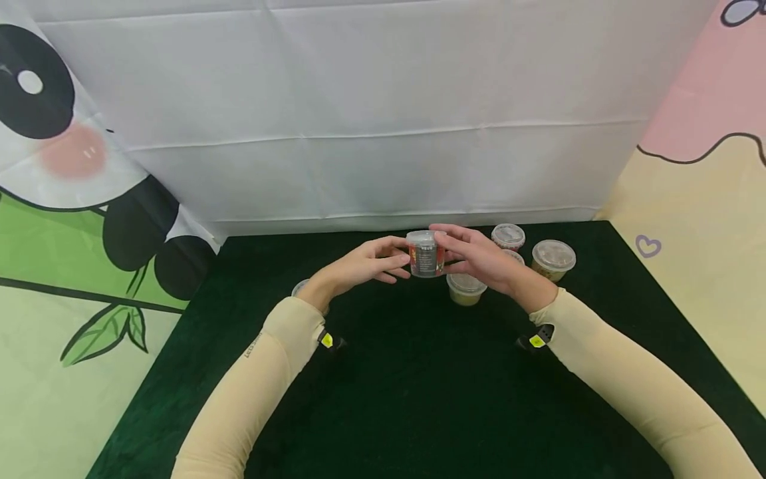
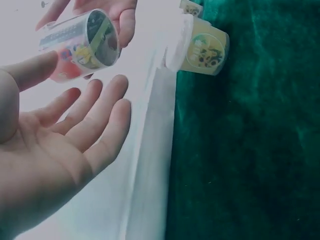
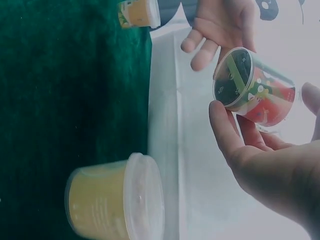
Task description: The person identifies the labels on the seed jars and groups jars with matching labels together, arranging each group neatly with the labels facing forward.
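Note:
A clear lidded plastic cup with a red and dark printed label (image 1: 426, 255) is held up above the far part of the table, tilted in the wrist views. My right hand (image 1: 483, 261) grips it from the right, fingers under its side and thumb near the lid end. From the other side my left hand (image 1: 372, 263) reaches toward the cup with spread, relaxed fingers. In the left wrist view the left thumb (image 2: 37, 70) overlaps the cup's edge, while the other fingers stand apart from it. Just below the cup, a yellow-filled lidded cup (image 1: 466, 291) stands on the table.
More lidded cups stand at the back right, among them a yellowish one (image 1: 553, 259) and one with red contents (image 1: 507, 235). Another cup (image 1: 298, 288) is partly hidden behind my left wrist. Dark green cloth (image 1: 407, 399) covers the table; a white curtain (image 1: 383, 173) hangs behind.

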`<state>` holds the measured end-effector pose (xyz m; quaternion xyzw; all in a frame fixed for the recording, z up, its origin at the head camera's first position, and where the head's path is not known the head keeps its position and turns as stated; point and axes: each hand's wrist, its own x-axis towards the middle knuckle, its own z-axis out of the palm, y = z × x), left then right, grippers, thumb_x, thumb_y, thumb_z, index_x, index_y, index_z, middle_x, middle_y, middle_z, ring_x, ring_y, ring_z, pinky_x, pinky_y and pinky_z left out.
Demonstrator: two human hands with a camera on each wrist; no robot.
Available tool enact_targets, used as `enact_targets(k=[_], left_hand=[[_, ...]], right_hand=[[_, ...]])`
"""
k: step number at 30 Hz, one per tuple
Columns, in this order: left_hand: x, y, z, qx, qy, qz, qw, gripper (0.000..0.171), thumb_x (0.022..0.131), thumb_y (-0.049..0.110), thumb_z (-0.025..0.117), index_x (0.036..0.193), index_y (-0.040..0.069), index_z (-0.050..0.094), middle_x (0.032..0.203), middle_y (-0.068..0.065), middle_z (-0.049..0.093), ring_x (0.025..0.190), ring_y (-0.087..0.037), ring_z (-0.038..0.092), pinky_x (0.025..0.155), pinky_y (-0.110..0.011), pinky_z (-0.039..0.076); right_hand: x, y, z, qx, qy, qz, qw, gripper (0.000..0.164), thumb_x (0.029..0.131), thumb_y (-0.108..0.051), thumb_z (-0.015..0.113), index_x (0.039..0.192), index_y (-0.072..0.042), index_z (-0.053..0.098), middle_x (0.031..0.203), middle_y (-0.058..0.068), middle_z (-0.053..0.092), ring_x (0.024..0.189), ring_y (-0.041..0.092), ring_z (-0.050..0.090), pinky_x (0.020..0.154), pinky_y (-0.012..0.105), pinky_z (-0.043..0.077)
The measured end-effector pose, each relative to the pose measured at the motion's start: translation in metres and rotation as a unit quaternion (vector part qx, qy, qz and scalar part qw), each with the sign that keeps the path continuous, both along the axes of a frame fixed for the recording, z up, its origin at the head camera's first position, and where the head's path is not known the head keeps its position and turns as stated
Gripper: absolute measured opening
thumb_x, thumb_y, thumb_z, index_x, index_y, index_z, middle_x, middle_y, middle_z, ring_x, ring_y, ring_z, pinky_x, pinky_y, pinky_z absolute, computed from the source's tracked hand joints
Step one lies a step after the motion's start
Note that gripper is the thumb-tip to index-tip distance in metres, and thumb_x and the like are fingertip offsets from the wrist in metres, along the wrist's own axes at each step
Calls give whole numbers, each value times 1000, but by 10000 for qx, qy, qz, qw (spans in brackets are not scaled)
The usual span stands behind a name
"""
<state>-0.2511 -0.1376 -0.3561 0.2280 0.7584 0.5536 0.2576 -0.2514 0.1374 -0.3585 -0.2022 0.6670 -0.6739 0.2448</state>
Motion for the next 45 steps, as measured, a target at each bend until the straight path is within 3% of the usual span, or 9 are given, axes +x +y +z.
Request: enact_targets(k=[6,11,17,23,32,45], left_hand=[[-3,-1,-9,527,-173,287,9980,51,105,32,57,150,13,42,139,-14,52,122,-30,60,100,-45,51],[-2,-1,-15,776,-372,305,9958,50,107,31,54,151,12,41,140,-16,53,122,-32,60,102,-46,50],[1,-10,-20,829,-402,438,9948,52,107,35,53,152,12,39,141,-15,52,122,-32,60,101,-44,51],[3,-13,-18,865,-423,541,9939,53,107,35,54,152,10,39,140,-16,52,120,-32,60,101,-43,51],[2,-12,-18,818,-425,546,9942,51,107,34,53,150,10,41,139,-16,52,119,-32,61,101,-43,51],[6,-17,-15,686,-413,486,9956,51,108,31,51,151,9,38,139,-18,51,119,-33,61,101,-45,51]], right_hand=[[-1,-9,-3,-56,-42,23,10000,59,109,-36,45,160,-10,28,147,18,40,121,34,48,108,55,42],[-2,-11,-6,-112,-50,-8,9999,60,109,-36,45,160,-10,26,147,19,39,123,35,48,108,55,42],[1,-19,-10,-206,-127,66,9997,63,106,-22,54,159,-6,24,152,19,41,135,34,46,108,48,44],[0,-25,-12,-313,-286,-138,9990,54,104,-11,57,151,1,32,146,21,47,130,31,51,104,42,48],[1,-25,-13,-296,-361,-286,9985,54,103,-13,59,150,-1,35,142,19,45,130,31,50,103,41,49],[1,-27,-14,-291,-389,-155,9987,56,104,-15,58,152,-3,34,144,19,43,132,32,48,104,42,48]])
